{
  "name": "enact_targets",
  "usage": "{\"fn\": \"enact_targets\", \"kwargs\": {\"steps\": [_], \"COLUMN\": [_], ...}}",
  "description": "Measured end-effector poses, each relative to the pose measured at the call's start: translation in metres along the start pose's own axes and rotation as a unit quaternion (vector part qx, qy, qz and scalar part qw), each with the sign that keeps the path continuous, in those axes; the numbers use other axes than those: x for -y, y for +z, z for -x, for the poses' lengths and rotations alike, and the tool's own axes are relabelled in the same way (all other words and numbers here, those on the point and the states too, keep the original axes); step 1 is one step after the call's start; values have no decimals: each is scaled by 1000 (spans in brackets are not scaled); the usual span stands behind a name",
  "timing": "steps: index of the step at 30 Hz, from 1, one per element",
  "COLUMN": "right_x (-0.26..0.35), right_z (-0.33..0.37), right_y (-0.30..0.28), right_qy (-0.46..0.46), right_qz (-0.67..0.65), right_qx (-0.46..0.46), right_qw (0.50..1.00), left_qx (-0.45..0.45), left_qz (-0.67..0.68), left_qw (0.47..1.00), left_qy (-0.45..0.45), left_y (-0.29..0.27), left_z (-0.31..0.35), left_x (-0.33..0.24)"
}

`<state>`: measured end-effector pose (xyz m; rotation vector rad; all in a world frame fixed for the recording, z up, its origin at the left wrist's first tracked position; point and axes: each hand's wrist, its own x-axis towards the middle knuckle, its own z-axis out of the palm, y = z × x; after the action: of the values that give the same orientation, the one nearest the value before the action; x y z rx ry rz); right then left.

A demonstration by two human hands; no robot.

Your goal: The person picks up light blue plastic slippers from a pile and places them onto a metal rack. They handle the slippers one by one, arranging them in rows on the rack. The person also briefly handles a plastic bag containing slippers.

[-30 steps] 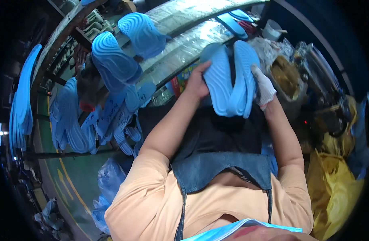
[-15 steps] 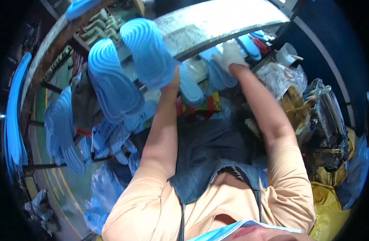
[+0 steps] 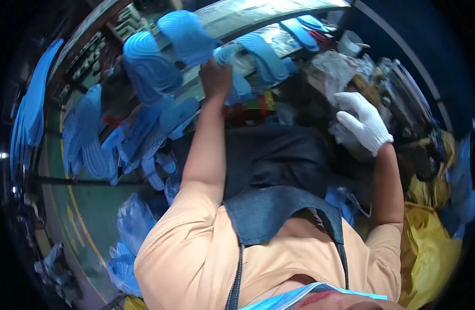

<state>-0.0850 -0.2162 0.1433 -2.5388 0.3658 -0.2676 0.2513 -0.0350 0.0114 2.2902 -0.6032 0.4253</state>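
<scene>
My bare left hand (image 3: pixel 216 78) is closed at the left edge of a small blue shoe sole (image 3: pixel 240 85), its fingers mostly hidden from view. Just above it, a wide blue ridged sole (image 3: pixel 188 39) lies on the bench, with a larger stack of blue soles (image 3: pixel 150 72) to its left. Right of the hand rests another stack of ridged blue soles (image 3: pixel 264 61). My right hand (image 3: pixel 362 123), in a white knit glove, hangs in the air beside the clear plastic bags (image 3: pixel 334 72). Thumb and fingers are curved and apart, holding nothing.
More blue soles hang or lie at the left (image 3: pixel 87 129). A white cup (image 3: pixel 349 44) with a stick stands at the back right. Yellow bags (image 3: pixel 423 237) sit at lower right, and a clear bluish bag (image 3: pixel 136 222) at lower left. The bench edge (image 3: pixel 279 18) curves behind.
My gloved right hand has left the soles on the bench and swung right and nearer. My left hand has shifted from the wide sole to the small one. The whole view has tilted.
</scene>
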Motion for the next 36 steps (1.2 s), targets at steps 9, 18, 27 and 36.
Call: {"fn": "enact_targets", "kwargs": {"steps": [9, 18, 27, 36], "right_x": [18, 1, -122, -133], "right_z": [90, 92, 5, -23], "right_y": [-141, -215, -228, -231], "right_qy": [-6, 49, 99, 285], "right_qz": [48, 262, 221, 38], "right_qx": [-174, -194, -56, 151], "right_qw": [984, 944, 969, 946], "left_qx": [549, 598, 421, 110], "left_qz": [794, 744, 498, -69], "left_qw": [203, 125, 758, 990], "left_qy": [-165, -271, 6, 53], "left_y": [-58, 26, 63, 69], "left_z": [104, 153, 105, 13], "left_x": [-196, -313, -210, -95]}}
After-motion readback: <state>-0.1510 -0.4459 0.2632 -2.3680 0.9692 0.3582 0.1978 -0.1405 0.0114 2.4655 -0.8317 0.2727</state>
